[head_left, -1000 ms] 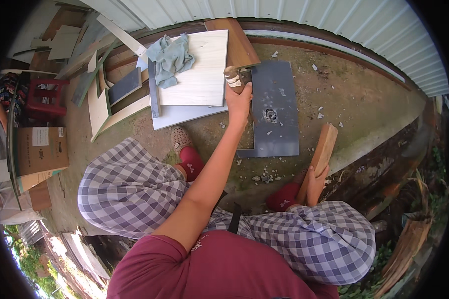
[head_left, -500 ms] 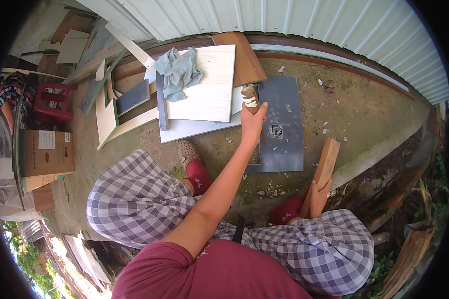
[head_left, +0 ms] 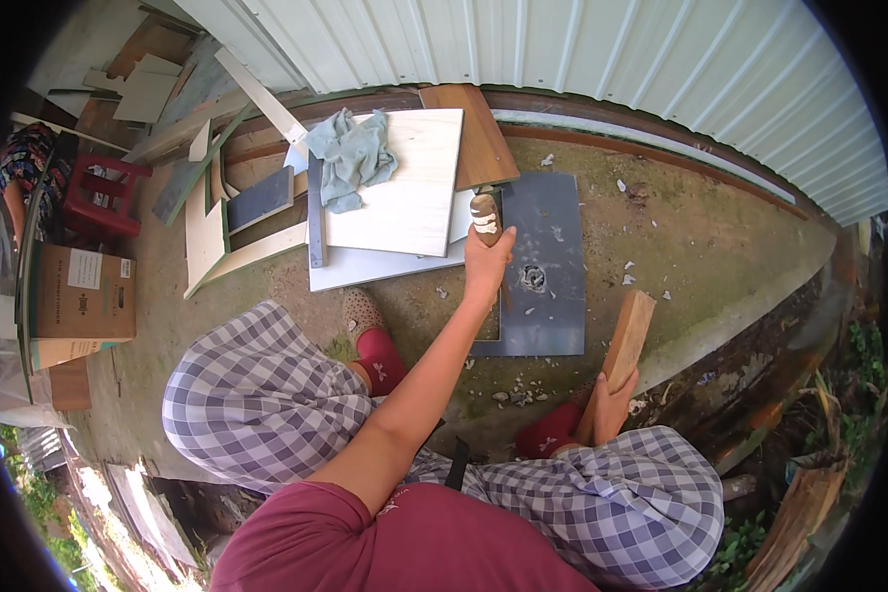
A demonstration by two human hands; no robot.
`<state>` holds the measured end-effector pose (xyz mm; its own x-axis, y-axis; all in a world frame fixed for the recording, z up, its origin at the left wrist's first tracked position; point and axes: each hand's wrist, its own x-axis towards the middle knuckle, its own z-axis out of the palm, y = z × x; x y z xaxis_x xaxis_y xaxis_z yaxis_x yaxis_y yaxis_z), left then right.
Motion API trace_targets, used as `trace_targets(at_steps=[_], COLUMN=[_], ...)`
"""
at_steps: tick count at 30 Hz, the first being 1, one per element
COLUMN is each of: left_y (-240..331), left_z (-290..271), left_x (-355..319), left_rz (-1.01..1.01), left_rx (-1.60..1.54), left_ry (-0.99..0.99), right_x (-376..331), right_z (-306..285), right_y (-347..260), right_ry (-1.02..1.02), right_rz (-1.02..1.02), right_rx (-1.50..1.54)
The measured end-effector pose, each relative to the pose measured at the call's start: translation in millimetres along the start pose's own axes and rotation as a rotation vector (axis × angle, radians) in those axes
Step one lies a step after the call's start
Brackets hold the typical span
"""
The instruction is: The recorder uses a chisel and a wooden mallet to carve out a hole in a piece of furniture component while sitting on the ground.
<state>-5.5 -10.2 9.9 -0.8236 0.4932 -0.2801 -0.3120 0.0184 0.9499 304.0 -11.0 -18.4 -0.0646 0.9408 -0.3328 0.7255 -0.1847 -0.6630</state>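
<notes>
Head view shows your left hand [head_left: 485, 264] gripping a wooden-handled tool [head_left: 484, 219] raised above the dark grey tile [head_left: 553, 296], while your right hand [head_left: 610, 407] clasps a wooden block [head_left: 629, 335] upright beside your knee.

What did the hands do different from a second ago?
The left hand kept its grip on the wooden-handled tool and drew it slightly back toward the person, over the left edge of the grey tile. The right hand still holds the wooden block upright by the knee. Nothing was let go.
</notes>
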Motion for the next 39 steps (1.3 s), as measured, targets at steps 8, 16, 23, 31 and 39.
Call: trace_targets(at_steps=[8, 16, 23, 31, 39], left_y=[-0.1, 4.5, 0.2, 2.9, 16.7], left_z=[-6.2, -4.7, -4.9, -1.7, -8.6], left_x=[6.5, 6.0, 4.8, 5.7, 12.7], left_rz=[-0.001, 0.002, -0.003, 0.008, 0.003], left_rx=[-0.021, -0.025, -0.029, -0.053, -0.040], left_ry=[-0.032, 0.001, -0.009, -0.025, -0.023], right_x=[8.0, 8.5, 2.8, 0.5, 2.2], right_z=[5.5, 4.7, 4.8, 4.4, 0.8], right_y=[15.8, 23.1, 22.4, 13.0, 27.9], right_ry=[0.005, -0.007, 0.019, 0.019, 0.036], right_rz=[-0.022, -0.032, -0.024, -0.015, -0.062], right_rx=[-0.012, 0.072, 0.120, 0.067, 0.140])
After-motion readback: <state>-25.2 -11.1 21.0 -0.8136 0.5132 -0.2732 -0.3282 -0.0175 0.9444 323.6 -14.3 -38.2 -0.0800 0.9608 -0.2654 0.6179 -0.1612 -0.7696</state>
